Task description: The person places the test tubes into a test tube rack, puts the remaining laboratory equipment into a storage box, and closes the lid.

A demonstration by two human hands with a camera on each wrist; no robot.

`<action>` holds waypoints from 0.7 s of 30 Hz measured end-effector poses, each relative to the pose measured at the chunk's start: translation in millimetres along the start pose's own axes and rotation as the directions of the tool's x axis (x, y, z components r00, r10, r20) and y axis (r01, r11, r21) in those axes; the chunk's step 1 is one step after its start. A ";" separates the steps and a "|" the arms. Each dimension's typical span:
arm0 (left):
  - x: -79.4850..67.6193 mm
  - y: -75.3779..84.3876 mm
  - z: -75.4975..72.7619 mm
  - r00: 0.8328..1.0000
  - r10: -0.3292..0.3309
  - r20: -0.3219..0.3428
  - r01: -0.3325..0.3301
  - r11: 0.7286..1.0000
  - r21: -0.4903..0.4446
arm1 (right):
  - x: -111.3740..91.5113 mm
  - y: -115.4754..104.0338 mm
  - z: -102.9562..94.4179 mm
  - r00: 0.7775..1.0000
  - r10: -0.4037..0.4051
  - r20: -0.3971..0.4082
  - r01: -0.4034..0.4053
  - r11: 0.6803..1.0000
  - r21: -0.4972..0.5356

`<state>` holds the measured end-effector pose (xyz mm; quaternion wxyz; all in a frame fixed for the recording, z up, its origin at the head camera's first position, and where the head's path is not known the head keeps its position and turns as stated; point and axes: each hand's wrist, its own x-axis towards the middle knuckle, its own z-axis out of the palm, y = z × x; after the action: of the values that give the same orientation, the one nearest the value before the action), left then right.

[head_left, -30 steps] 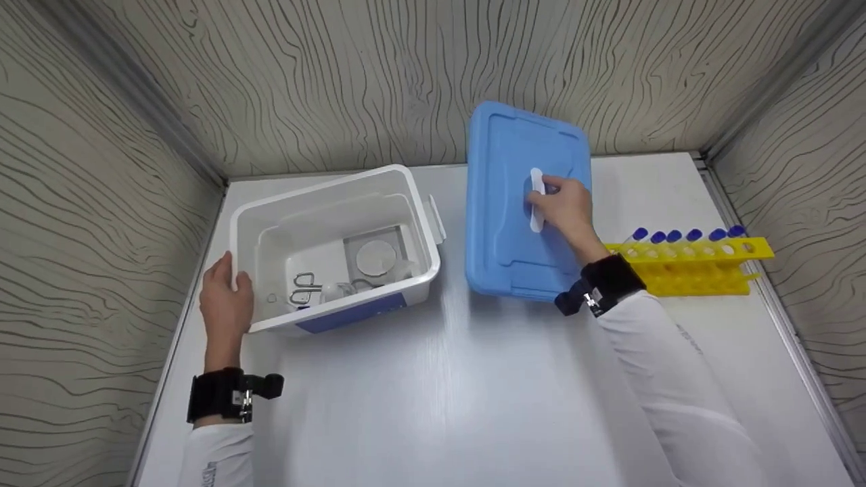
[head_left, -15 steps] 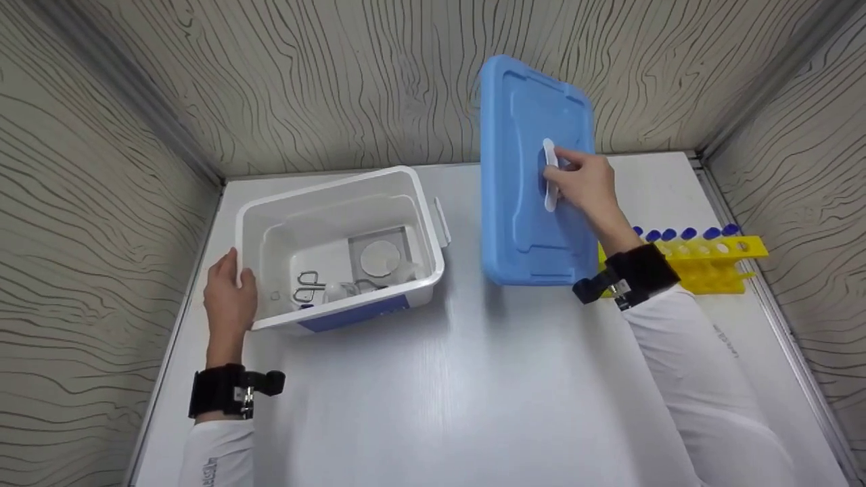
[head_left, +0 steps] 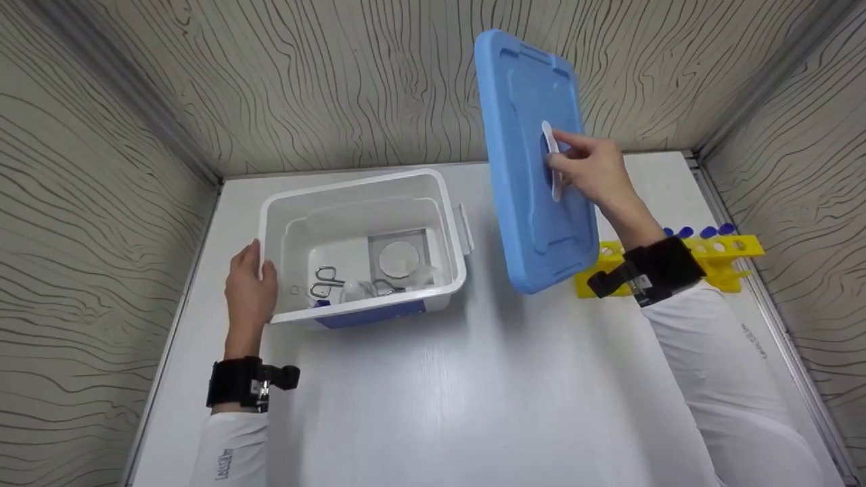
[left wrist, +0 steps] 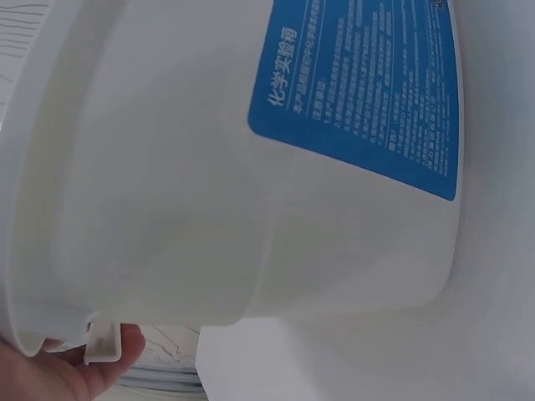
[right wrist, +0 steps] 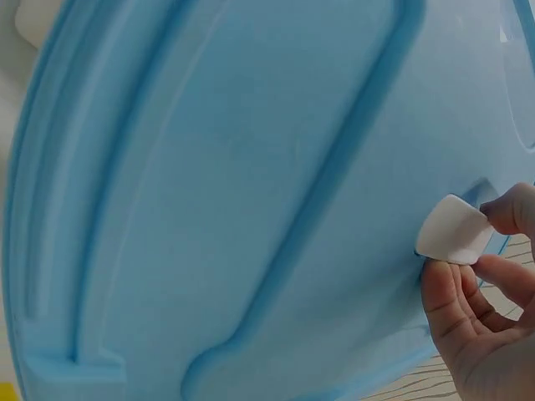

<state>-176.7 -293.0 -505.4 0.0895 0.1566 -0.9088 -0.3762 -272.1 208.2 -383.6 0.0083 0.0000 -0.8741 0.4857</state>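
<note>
An open white plastic box (head_left: 440, 303) with a blue label (left wrist: 368, 92) stands on the table. My left hand (head_left: 249, 287) lies against its left end, thumb beside the rim and fingers extended along the outside; the left wrist view shows fingers by a white latch (left wrist: 104, 341). Inside are a looped metal tool (head_left: 327, 279), a grey square sheet with a white disc (head_left: 399, 260), and items in clear plastic. My right hand (head_left: 599, 169) pinches the white handle (head_left: 555, 172) of a blue lid (head_left: 528, 84), steeply tilted to the right of the box.
A yellow test tube rack (head_left: 752, 246) with several blue-capped tubes (head_left: 708, 232) stands at the right, partly hidden by my right forearm and the lid. Patterned panels (head_left: 379, 81) wall in the table (head_left: 419, 406) at the back and sides.
My right hand has lifted the lid and tipped it more steeply, moving slightly right. The box has slid a little to the right, with my left hand moving along at its end.
</note>
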 end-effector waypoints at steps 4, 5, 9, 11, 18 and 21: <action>-0.7 7.8 8.5 1.000 0.004 0.018 -0.004 1.000 -0.001 | -0.4 -9.9 -2.7 0.997 -0.069 0.028 0.069 0.997 -0.029; -1.0 9.6 10.7 1.000 0.004 0.020 -0.004 1.000 0.001 | -0.7 -12.2 -2.6 0.995 -0.094 0.038 0.096 0.994 -0.043; -1.4 17.6 20.1 1.000 0.018 0.025 -0.018 1.000 0.000 | -1.6 -19.9 1.1 0.977 -0.196 0.085 0.204 0.974 -0.097; -1.4 22.0 24.4 0.999 0.032 0.032 -0.032 0.999 -0.004 | -2.7 -24.0 4.2 0.967 -0.229 0.114 0.243 0.963 -0.121; -4.8 35.0 38.1 0.997 0.044 0.065 -0.042 0.999 -0.029 | -3.9 -37.2 18.0 0.925 -0.289 0.248 0.340 0.920 -0.196; -7.6 40.7 43.9 0.996 0.048 0.070 -0.045 0.998 -0.034 | -4.7 -43.2 23.3 0.915 -0.274 0.295 0.346 0.909 -0.231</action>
<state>-190.8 -234.3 -507.5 0.0684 0.1204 -0.9086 -0.3940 -267.4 165.6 -359.3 -0.0272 0.2015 -0.9159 0.3460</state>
